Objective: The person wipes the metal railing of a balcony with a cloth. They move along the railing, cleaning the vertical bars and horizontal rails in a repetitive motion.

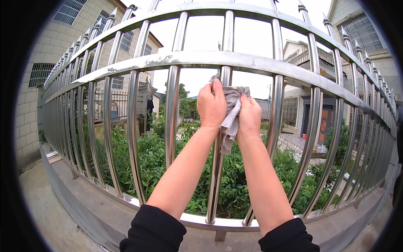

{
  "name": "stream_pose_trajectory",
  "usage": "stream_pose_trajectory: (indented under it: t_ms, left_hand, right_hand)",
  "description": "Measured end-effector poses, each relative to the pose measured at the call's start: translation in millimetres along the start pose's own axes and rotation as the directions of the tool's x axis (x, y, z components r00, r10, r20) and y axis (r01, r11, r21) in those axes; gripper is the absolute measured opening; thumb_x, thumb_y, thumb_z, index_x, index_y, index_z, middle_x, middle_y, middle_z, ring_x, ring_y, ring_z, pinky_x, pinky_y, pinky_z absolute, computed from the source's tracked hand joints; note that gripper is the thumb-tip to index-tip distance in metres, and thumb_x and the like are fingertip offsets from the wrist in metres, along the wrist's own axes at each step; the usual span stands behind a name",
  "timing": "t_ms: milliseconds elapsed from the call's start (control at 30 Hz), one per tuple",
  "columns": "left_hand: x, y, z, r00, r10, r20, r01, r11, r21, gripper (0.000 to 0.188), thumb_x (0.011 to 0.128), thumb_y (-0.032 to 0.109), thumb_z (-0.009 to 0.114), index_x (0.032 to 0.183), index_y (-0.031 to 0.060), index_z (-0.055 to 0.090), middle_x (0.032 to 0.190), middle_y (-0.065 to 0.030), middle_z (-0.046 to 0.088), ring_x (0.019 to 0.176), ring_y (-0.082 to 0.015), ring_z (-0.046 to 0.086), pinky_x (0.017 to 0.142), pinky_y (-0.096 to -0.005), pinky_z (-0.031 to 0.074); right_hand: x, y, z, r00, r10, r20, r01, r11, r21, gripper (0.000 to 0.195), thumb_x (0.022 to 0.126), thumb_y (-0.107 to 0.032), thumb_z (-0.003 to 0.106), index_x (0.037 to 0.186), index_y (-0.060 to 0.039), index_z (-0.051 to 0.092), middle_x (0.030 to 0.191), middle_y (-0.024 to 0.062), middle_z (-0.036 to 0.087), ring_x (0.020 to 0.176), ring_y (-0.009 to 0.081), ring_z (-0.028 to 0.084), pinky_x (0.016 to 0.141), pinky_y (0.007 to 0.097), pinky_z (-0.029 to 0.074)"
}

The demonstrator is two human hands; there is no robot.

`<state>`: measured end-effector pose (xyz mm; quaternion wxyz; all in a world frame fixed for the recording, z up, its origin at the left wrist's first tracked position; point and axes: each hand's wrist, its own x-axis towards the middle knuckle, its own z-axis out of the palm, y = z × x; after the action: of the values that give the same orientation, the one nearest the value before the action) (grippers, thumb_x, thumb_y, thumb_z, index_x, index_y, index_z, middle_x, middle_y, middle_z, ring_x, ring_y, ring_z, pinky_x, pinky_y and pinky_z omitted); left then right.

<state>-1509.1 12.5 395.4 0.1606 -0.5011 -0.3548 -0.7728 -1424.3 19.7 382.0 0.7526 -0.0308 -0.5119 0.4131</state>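
A grey, ragged cloth (232, 102) is wrapped around an upright bar (217, 176) of a shiny metal fence, just below the middle rail (201, 60). My left hand (212, 105) grips the cloth on the left side of the bar, thumb upward, with a corner of cloth poking out above the fingers. On the right side, my right hand (250, 115) pinches the cloth's other part. A loose end of the cloth hangs down between my wrists. The fingers behind the bar are partly hidden. Greyish smudges mark the middle rail to the left.
Other upright bars (172, 116) flank my arms, and pointed finials (327, 20) top the fence. The bottom rail (195, 219) runs above a concrete ledge (91, 195). Leafy green plants (141, 157) grow behind the bars, with houses farther back.
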Motion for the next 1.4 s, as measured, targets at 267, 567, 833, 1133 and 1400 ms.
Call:
stream_pose_trajectory:
  t_ms: [267,567,833,1133,1400]
  left_hand:
    - [26.8,-12.1,12.6,0.998,0.028,0.048,-0.013,0.957,-0.288,0.035,0.096,0.023,0.042,0.1,-0.0068,0.06,0.093,-0.0178,0.061,0.082,-0.0294,0.057,0.08,-0.0378,0.045]
    - [19.0,-24.4,12.0,0.992,-0.005,0.123,0.036,0.968,-0.249,0.046,0.098,0.035,0.039,0.09,-0.0048,0.062,0.086,-0.0187,0.061,0.079,-0.0302,0.058,0.075,-0.0392,0.045]
    - [-55.5,-26.7,-37.6,0.952,0.304,-0.035,-0.305,0.952,-0.03,0.023,0.097,0.024,0.047,0.092,0.0032,0.053,0.08,-0.0142,0.056,0.066,-0.0342,0.055,0.057,-0.04,0.044]
    - [-103.5,-14.1,-109.9,0.853,0.491,0.18,-0.508,0.859,0.065,0.046,0.092,0.025,0.057,0.125,-0.004,0.042,0.113,-0.0195,0.048,0.102,-0.0302,0.051,0.087,-0.0365,0.043]
    - [-64.8,-35.5,-135.6,0.848,0.507,0.155,-0.53,0.813,0.242,0.034,0.079,-0.008,0.052,0.113,-0.0065,0.053,0.103,-0.0189,0.056,0.093,-0.0339,0.057,0.083,-0.0374,0.047]
  right_hand:
    - [43.5,7.0,12.0,0.905,-0.379,0.19,0.424,0.814,-0.398,0.04,0.093,-0.026,0.051,0.115,0.0067,0.056,0.104,0.0191,0.065,0.094,0.0217,0.061,0.081,0.0334,0.046]
    - [51.3,7.6,5.9,0.953,0.134,0.271,-0.114,0.99,-0.088,0.037,0.095,-0.027,0.045,0.11,0.0038,0.057,0.096,0.0133,0.064,0.083,0.0212,0.06,0.074,0.0329,0.046]
    - [-24.7,17.7,-5.8,0.857,-0.485,0.175,0.484,0.64,-0.597,0.029,0.093,-0.017,0.051,0.109,0.0066,0.057,0.099,0.0187,0.06,0.089,0.0309,0.06,0.08,0.0378,0.046]
    - [-78.6,1.4,12.0,0.915,-0.051,0.401,-0.03,0.981,0.193,0.032,0.098,-0.019,0.05,0.12,0.0028,0.056,0.095,0.0012,0.063,0.081,0.0058,0.056,0.071,0.0207,0.046]
    - [-62.0,47.8,56.9,0.914,0.062,0.4,-0.206,0.921,0.329,0.037,0.096,-0.021,0.055,0.124,0.0027,0.052,0.103,0.0038,0.063,0.089,0.0089,0.058,0.076,0.0232,0.048]
